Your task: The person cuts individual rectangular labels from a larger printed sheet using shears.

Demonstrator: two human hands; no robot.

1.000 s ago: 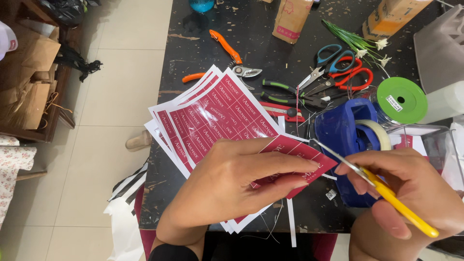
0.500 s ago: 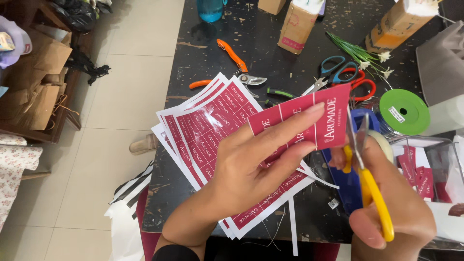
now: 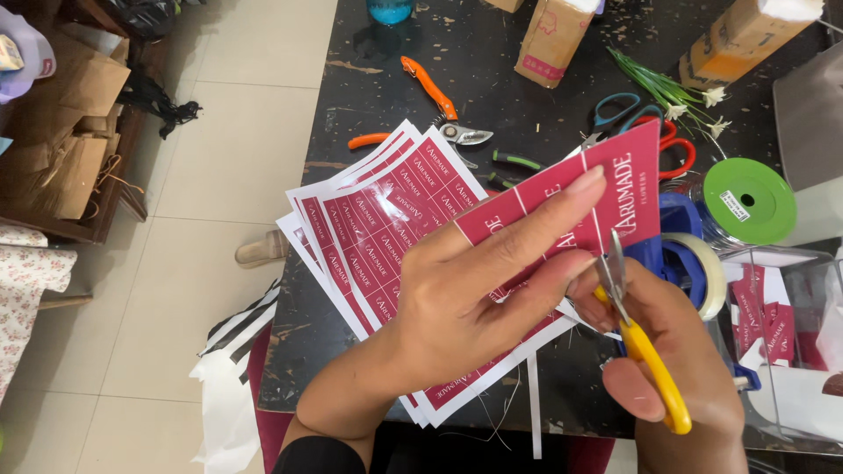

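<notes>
- The left hand [image 3: 474, 298] pinched a crimson strip of labels [image 3: 571, 197] between thumb and outstretched fingers, holding it tilted above the desk.
- The right hand [image 3: 676, 351] was closed around yellow-handled scissors [image 3: 637, 338], whose blades met the strip's lower edge.
- Beneath the left hand, a fanned stack of crimson label sheets [image 3: 378, 219] lay near the desk's [image 3: 492, 79] left edge.
- Just beyond the right hand stood a blue tape dispenser [image 3: 685, 254]; a green ribbon spool [image 3: 748, 200] sat toward the right edge.
- Orange-handled pruners [image 3: 435, 105] and other scissors [image 3: 623, 114] lay farther back, with two cardboard boxes [image 3: 549, 39] at the far edge.
</notes>
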